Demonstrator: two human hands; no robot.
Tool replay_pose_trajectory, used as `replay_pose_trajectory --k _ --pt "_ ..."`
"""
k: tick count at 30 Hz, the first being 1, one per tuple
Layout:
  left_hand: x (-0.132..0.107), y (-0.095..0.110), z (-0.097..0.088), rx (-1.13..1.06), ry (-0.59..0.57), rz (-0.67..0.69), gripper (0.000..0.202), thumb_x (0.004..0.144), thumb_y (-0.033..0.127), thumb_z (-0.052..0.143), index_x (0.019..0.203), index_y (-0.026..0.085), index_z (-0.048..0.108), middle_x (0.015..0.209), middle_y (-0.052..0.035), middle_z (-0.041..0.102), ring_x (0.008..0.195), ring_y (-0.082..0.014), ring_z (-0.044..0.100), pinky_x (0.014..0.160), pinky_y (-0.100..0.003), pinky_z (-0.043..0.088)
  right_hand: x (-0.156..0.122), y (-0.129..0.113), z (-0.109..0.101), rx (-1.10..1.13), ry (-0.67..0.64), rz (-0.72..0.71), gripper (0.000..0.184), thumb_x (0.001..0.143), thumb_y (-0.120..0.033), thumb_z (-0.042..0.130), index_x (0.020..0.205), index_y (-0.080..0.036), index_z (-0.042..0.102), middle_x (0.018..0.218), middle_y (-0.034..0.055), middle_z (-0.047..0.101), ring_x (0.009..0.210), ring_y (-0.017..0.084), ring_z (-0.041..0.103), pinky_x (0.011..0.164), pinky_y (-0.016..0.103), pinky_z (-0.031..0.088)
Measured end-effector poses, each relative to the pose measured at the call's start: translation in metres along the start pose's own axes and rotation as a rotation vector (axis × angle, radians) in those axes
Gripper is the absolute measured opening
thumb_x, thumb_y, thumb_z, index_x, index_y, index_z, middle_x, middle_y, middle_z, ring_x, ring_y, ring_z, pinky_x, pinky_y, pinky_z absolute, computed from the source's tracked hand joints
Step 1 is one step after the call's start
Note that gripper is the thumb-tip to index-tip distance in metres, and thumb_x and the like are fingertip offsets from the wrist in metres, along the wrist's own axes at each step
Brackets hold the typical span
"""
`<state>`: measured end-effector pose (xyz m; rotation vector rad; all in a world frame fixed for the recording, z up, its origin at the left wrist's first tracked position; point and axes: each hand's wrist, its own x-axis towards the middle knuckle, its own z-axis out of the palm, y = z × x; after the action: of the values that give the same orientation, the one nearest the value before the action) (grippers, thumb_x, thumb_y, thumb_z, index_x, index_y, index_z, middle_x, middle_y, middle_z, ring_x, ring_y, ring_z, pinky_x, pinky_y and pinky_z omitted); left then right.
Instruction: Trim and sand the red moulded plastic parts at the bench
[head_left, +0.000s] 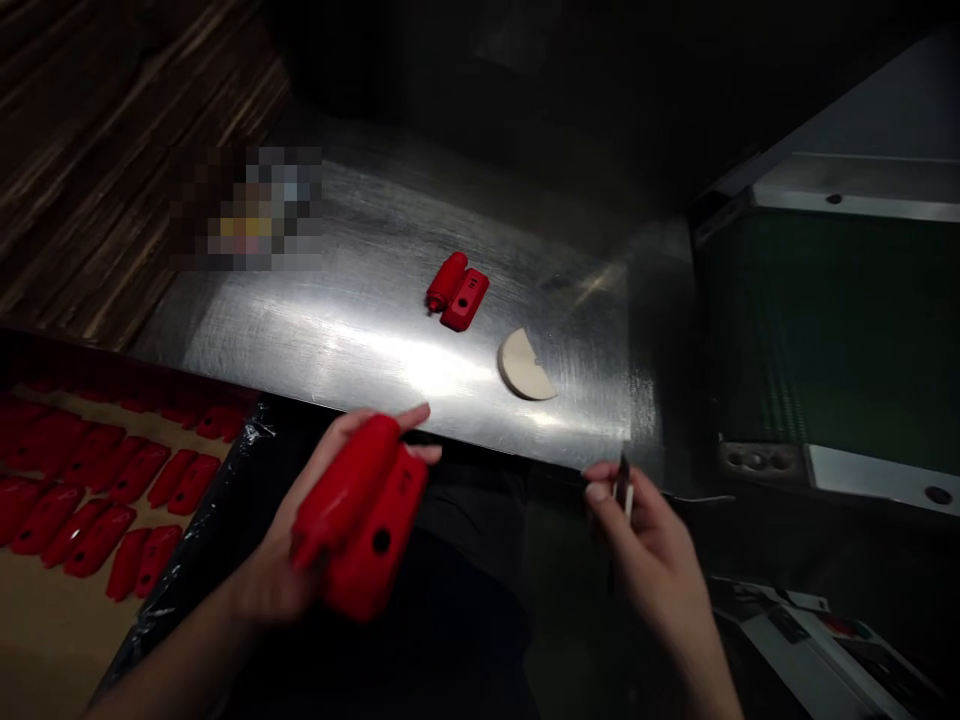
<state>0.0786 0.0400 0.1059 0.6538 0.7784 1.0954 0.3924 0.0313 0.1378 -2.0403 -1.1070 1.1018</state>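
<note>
Left hand [281, 580] palm up, fingers [412, 418] curled; right hand [645, 545] raised, fingertips [598, 490] pinched together

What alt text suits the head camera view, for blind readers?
A person's left hand holds two red plastic parts; the right hand pinches a slim tool by a steel table. A red pair and a beige half-disc lie on the steel, with more red parts in a tray at left.

Red moulded casing [367, 570] with round hole, side by side with red cylindrical piece [345, 490], both in left hand [274, 590] below front edge of table [337, 340]; slim dark-tipped blade [622, 485] pinched upright in right hand [645, 540]
</note>
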Motion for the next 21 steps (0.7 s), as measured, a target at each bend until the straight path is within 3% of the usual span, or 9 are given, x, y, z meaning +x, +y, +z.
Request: replay_pose_trajectory --k 2,4,6,9,13,18,21 --pt "0.024 0.013 0.010 -0.156 -0.057 0.051 0.065 0.087 0.056 0.082 0.143 0.030 0.065 0.173 -0.0095 0.045 0.151 -0.0427 0.052 0.118 -0.051 0.055 0.027 -0.011 -0.006 -0.172 0.110 -0.102 0.046 0.093 -0.065 0.065 0.120 -0.028 0.071 0.100 0.0058 0.069 0.086 0.024 0.065 0.074 0.035 0.055" --pt "0.043 0.018 0.017 -0.255 -0.084 0.081 0.067 0.081 0.043 0.087 0.143 0.027 0.067 0.173 -0.0090 0.045 0.156 -0.0414 0.046 0.121 -0.048 0.052 0.060 -0.016 -0.008 -0.353 0.181 -0.221 0.051 0.099 -0.061 0.053 0.133 -0.027 0.069 0.120 0.0119 0.070 0.106 0.030 0.068 0.091 0.046 0.058" --pt "0.054 0.017 0.020 -0.292 -0.065 0.082 0.072 0.075 0.033 0.091 0.143 0.026 0.066 0.170 -0.0111 0.049 0.155 -0.0425 0.047 0.126 -0.053 0.045 0.090 -0.015 -0.008 -0.495 0.236 -0.329 0.057 0.103 -0.054 0.042 0.142 -0.020 0.065 0.133 0.0182 0.066 0.122 0.035 0.066 0.105 0.053 0.055" --pt "0.059 0.012 0.020 -0.315 -0.024 0.064 0.076 0.071 0.021 0.093 0.141 0.031 0.064 0.169 -0.0105 0.050 0.148 -0.0455 0.055 0.128 -0.065 0.038 0.120 -0.015 -0.001 -0.597 0.256 -0.406 0.058 0.101 -0.042 0.043 0.143 -0.008 0.063 0.133 0.0249 0.063 0.129 0.039 0.063 0.113 0.059 0.050" --pt "0.056 0.007 0.016 -0.327 0.038 0.044 0.073 0.072 0.018 0.093 0.138 0.035 0.066 0.174 -0.0073 0.042 0.145 -0.0474 0.058 0.124 -0.071 0.041 0.118 -0.028 0.028 -0.658 0.305 -0.503 0.055 0.101 -0.035 0.046 0.143 -0.003 0.061 0.140 0.0292 0.057 0.136 0.044 0.054 0.117 0.062 0.044" --pt "0.054 0.006 0.015 -0.295 0.118 0.074 0.072 0.073 0.018 0.092 0.139 0.034 0.067 0.180 -0.0058 0.030 0.148 -0.0491 0.053 0.127 -0.074 0.034 0.096 -0.047 0.080 -0.689 0.227 -0.557 0.047 0.106 -0.036 0.046 0.139 -0.006 0.060 0.148 0.0288 0.060 0.134 0.045 0.056 0.109 0.061 0.049" --pt "0.054 0.005 0.016 -0.243 0.131 0.110 0.074 0.074 0.016 0.091 0.141 0.035 0.064 0.182 -0.0051 0.023 0.150 -0.0501 0.050 0.126 -0.074 0.036 0.090 -0.053 0.090 -0.655 0.254 -0.536 0.039 0.103 -0.032 0.053 0.132 -0.008 0.059 0.145 0.0296 0.062 0.132 0.045 0.058 0.105 0.059 0.051"
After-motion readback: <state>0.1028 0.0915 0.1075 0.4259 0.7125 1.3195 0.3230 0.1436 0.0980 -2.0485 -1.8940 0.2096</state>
